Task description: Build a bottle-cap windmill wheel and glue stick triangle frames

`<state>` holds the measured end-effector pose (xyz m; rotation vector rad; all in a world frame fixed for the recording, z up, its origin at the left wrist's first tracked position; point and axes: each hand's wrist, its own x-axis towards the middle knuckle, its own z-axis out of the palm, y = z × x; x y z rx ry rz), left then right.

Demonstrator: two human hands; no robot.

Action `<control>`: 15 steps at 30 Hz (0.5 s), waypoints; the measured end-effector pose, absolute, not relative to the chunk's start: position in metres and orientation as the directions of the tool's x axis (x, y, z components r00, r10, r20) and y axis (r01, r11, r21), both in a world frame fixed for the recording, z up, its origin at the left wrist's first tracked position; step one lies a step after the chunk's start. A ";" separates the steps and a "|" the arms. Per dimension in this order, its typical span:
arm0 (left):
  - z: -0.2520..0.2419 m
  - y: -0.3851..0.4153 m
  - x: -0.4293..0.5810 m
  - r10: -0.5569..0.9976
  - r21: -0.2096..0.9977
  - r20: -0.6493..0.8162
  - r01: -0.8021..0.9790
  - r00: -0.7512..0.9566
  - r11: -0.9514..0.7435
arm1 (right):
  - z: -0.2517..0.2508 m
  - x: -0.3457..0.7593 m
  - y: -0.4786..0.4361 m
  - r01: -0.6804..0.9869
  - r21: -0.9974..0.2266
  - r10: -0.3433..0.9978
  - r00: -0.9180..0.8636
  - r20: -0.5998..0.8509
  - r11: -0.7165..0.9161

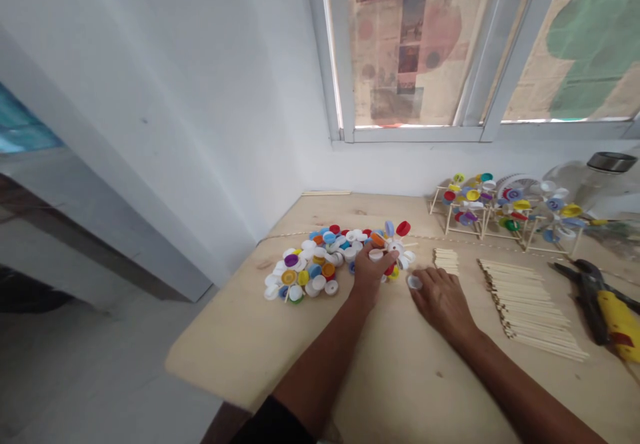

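My left hand [373, 267] is closed on a bottle-cap wheel [396, 252], whose coloured caps spread out on thin sticks around a white middle cap. Between the fingertips of my right hand [443, 297] is a single white bottle cap [415, 283], a short way right of the wheel and apart from it. Left of my left hand lies a heap of loose bottle caps [315, 271] in white, blue, yellow, orange and red. Part of the wheel is hidden behind my left fingers.
Short sticks [445, 261] and a row of longer sticks [535, 307] lie on the wooden table [240, 337] at right. Beyond them are a yellow-and-black glue gun [617, 321], stick frames with cap wheels [467, 207] and a glass jar [595, 181]. A wall and window stand behind.
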<state>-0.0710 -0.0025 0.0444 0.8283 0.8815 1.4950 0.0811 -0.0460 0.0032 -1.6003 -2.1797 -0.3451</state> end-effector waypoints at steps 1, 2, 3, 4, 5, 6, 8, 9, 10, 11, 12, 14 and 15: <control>0.045 -0.003 -0.071 0.996 0.881 0.018 -0.469 -0.091 -0.059 | 0.002 0.081 -0.045 0.949 -0.050 0.846 -0.254 0.468 0.312; 0.044 -0.003 -0.071 0.996 0.879 0.019 -0.473 -0.087 -0.058 | 0.000 0.082 -0.045 0.948 -0.061 0.847 -0.250 0.469 0.314; 0.044 -0.003 -0.071 0.997 0.877 0.021 -0.477 -0.079 -0.056 | -0.001 0.082 -0.045 0.947 -0.076 0.849 -0.243 0.470 0.313; 0.044 -0.003 -0.071 0.997 0.876 0.023 -0.479 -0.072 -0.055 | -0.002 0.083 -0.046 0.946 -0.095 0.851 -0.232 0.472 0.310; 0.044 -0.003 -0.071 0.997 0.876 0.024 -0.479 -0.066 -0.053 | -0.002 0.084 -0.046 0.944 -0.117 0.852 -0.221 0.474 0.309; 0.043 -0.003 -0.070 0.998 0.877 0.024 -0.478 -0.065 -0.053 | -0.002 0.086 -0.047 0.941 -0.142 0.852 -0.207 0.480 0.308; 0.043 -0.003 -0.070 0.997 0.882 0.025 -0.469 -0.068 -0.054 | -0.001 0.090 -0.047 0.933 -0.194 0.841 -0.167 0.515 0.304; 0.043 -0.003 -0.070 0.997 0.885 0.030 -0.463 -0.069 -0.059 | -0.001 0.091 -0.047 0.928 -0.219 0.830 -0.143 0.540 0.302; 0.042 -0.003 -0.070 0.997 0.887 0.037 -0.457 -0.067 -0.063 | 0.000 0.093 -0.046 0.921 -0.245 0.815 -0.116 0.567 0.302; 0.042 -0.003 -0.070 0.997 0.889 0.045 -0.453 -0.059 -0.067 | 0.001 0.095 -0.045 0.914 -0.270 0.799 -0.089 0.595 0.303; 0.042 -0.003 -0.070 0.997 0.890 0.050 -0.450 -0.051 -0.068 | 0.001 0.096 -0.044 0.905 -0.295 0.784 -0.064 0.618 0.307; 0.040 -0.003 -0.069 0.998 0.890 0.053 -0.451 -0.034 -0.063 | 0.003 0.099 -0.043 0.883 -0.345 0.762 -0.022 0.647 0.319; 0.039 -0.002 -0.069 0.998 0.891 0.051 -0.451 -0.026 -0.057 | 0.003 0.099 -0.042 0.871 -0.370 0.753 0.001 0.658 0.323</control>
